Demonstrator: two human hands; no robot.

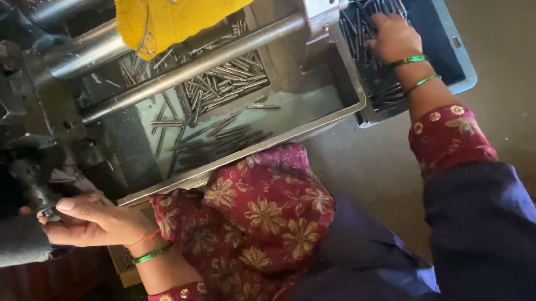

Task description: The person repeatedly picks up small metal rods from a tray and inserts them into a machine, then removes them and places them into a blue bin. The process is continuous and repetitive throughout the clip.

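1. The pins point(379, 83) are thin dark metal rods heaped in a blue crate point(452, 40) on the floor point(521, 109) at the upper right; more of them lie scattered in the steel tray point(298, 111) of the machine point(17, 100) beside it.
2. The right hand point(393, 37) is down in the crate, palm on the heap, fingers curled into the pins; whether it has closed on a bunch or only rests on them, I cannot tell; green bangles point(413, 69) sit at the wrist.
3. The left hand point(88, 219) is at the lower left, against the dark front of the machine; thumb and fingers pinch a small metal piece point(49, 213), which is too small to tell apart from the machine's own parts.
4. A long steel bar point(211, 63) crosses above the tray; a yellow cloth point(171, 4) hangs over the upper end, with more pins lying on it.
5. Judging by the pose, the step in hand seems to be gathering pins from the crate while the other hand stays at the machine's front.
6. The next move would call for a firm close on a small bunch, lifted level so none slide out, and carried clear of the tray's rim and the bar.
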